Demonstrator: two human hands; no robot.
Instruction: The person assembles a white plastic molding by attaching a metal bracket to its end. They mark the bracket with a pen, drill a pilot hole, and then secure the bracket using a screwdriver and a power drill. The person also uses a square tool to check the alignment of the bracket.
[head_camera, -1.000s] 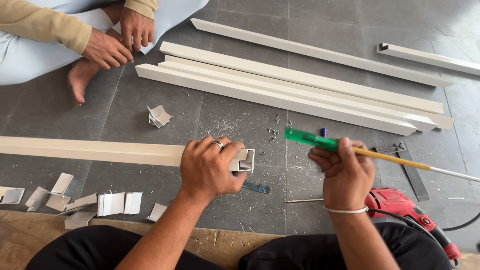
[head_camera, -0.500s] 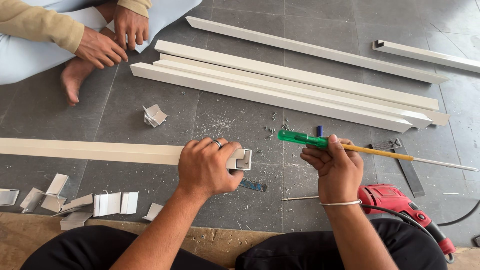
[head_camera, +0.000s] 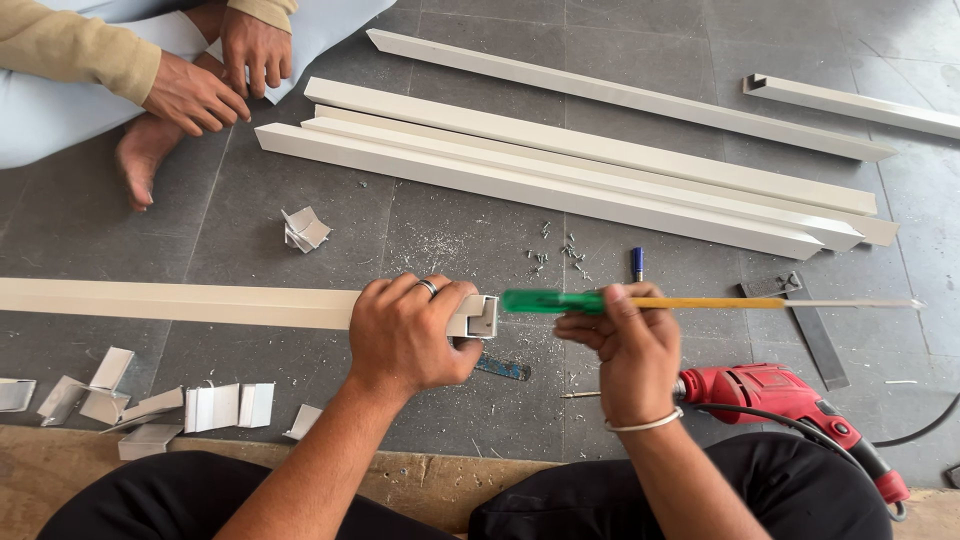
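From the head camera, looking down at a dark tiled floor. The left hand is closed over the end of a long cream metal channel that runs away to its left; the fingers wrap over the top, a ring on one of them, and the open cut end of the channel sticks out just to the right of the knuckles. The right hand is curled around a long screwdriver with a green handle and yellow shaft. The green handle points toward the left hand and ends just beside the channel's open end; whether it touches cannot be told. The thin shaft reaches far out to the right of the right hand.

Just below and to the right of the right wrist lies a red power drill with a black cord. Between the two hands, slightly nearer the body, a small blue strip lies on the floor. Beyond the right hand are scattered screws, a small blue pen-like piece and a flat dark metal square.

Further out from both hands lie several long cream channels, side by side. Left of the left forearm, short bent metal offcuts are scattered. Far beyond the left hand another person sits, their hands together above a bare foot.
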